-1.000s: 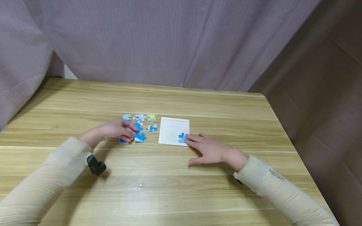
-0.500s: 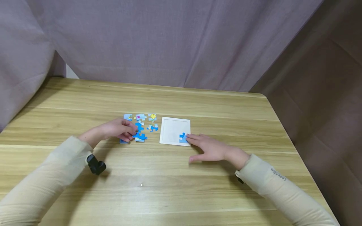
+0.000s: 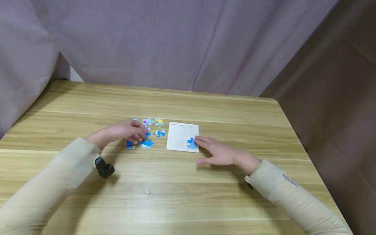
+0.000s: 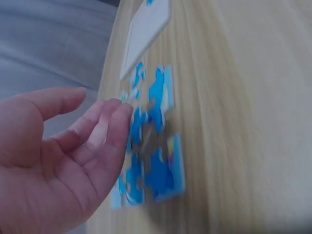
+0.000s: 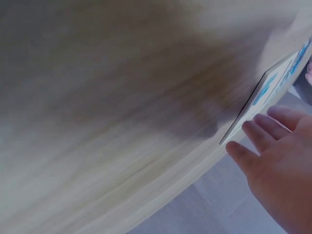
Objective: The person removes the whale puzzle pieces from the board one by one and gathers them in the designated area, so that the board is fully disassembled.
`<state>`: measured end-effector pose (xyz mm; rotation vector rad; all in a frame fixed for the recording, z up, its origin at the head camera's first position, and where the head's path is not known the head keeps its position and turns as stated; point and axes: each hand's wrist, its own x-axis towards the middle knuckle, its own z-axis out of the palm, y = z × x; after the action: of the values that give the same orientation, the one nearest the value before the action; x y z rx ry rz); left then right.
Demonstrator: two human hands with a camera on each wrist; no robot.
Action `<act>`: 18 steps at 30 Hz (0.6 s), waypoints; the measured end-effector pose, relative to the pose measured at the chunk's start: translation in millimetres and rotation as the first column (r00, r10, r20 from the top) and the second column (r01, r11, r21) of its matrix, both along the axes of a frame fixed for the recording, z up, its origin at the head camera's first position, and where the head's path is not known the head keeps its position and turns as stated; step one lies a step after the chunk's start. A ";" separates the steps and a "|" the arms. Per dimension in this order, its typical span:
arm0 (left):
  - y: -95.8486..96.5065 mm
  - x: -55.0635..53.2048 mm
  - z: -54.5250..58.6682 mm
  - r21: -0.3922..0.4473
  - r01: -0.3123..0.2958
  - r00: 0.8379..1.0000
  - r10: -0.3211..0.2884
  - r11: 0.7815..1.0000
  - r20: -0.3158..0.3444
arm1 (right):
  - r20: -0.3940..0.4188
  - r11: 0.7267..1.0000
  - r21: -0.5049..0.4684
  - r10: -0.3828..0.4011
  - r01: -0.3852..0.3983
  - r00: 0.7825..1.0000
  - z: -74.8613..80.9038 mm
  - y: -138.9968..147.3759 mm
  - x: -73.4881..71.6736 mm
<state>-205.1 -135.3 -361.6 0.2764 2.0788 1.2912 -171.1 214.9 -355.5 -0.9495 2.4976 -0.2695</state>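
My left hand [image 3: 126,130] hovers over a group of loose jigsaw pieces. In the left wrist view its thumb stands apart from the bent, relaxed fingers [image 4: 117,131], with nothing between them. Around it lie a blue piece [image 3: 148,143], a piece with a yellow sun [image 3: 159,121], another blue one [image 3: 160,133], and others partly hidden by the hand. A white square puzzle tray [image 3: 178,133] lies to their right, with one blue piece [image 3: 192,144] in its near right corner. My right hand [image 3: 218,151] is spread, its fingertips right at the tray's right edge.
Everything lies on a wood-grain table [image 3: 170,195]. A tiny pale speck [image 3: 147,192] is near its front middle. Grey curtains [image 3: 147,42] hang behind the far edge, and a brown one [image 3: 337,98] on the right. Each wrist wears a small black camera [image 3: 104,167].
My left hand has shifted slightly right and away from me, uncovering a blue piece at the lower left and covering more at the upper left. The right hand stays nearly where it was.
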 end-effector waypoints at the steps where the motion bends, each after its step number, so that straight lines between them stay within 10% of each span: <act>1: 3.2 -0.9 0.8 -0.007 0.002 1.000 -0.002 1.000 -0.006 | -0.015 1.000 0.006 0.002 -0.002 1.000 -0.2 -0.2 -1.0; 18: 77.6 -11.3 5.1 0.026 0.058 0.998 -0.058 0.998 0.021 | -0.076 0.987 0.157 -0.030 0.042 0.997 -8.5 -1.5 -19.5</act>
<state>-216.4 -57.7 -356.5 0.3299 2.0229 1.2813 -190.6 213.4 -364.0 -0.8649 2.5608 -0.0465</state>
